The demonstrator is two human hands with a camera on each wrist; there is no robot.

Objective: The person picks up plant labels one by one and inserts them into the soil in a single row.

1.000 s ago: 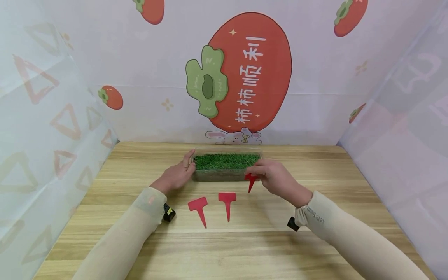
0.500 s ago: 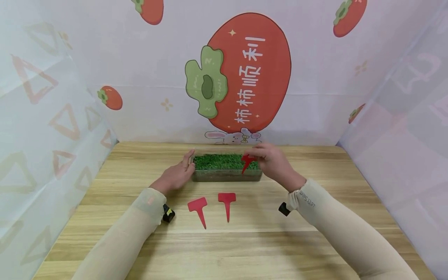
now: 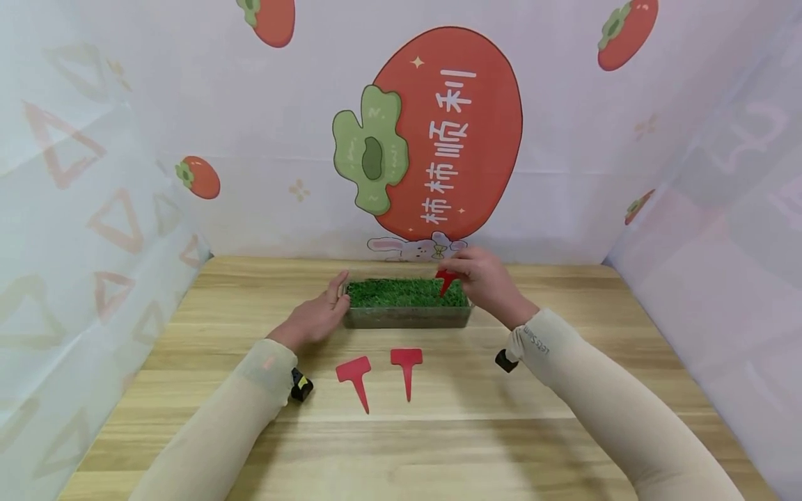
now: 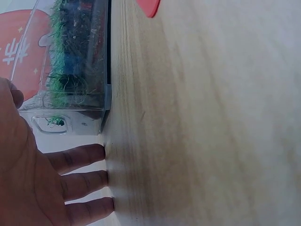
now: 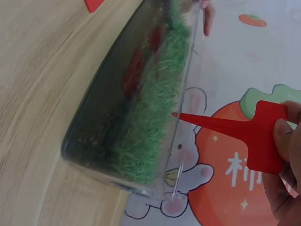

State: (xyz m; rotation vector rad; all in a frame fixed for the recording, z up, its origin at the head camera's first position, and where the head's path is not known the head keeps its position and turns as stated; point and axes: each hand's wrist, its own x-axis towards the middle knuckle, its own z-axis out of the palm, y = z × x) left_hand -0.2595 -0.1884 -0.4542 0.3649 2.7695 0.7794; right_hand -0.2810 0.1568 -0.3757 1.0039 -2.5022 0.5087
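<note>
A clear plastic box [image 3: 407, 319] filled with green artificial grass [image 3: 391, 292] stands toward the back of the table. My left hand [image 3: 316, 314] rests at its left end; in the left wrist view that hand's fingers [image 4: 84, 183] are straight, with their tips down at the table. Between thumb and fingers, my right hand [image 3: 491, 285] pinches a red T-shaped plant label [image 5: 265, 136] by its wide head. The label's pointed stem slants down at the grass near the right end, its tip around the box's rim in the right wrist view.
Two more red plant labels, a left one [image 3: 354, 369] and a right one [image 3: 407, 358], lie on the wooden table [image 3: 401, 452] in front of the box. A printed cloth backdrop [image 3: 263, 125] rises behind, with side walls left and right.
My right hand has carried the plant label from in front of the box's right corner, away from me and up over the grass. The left hand has stayed in place.
</note>
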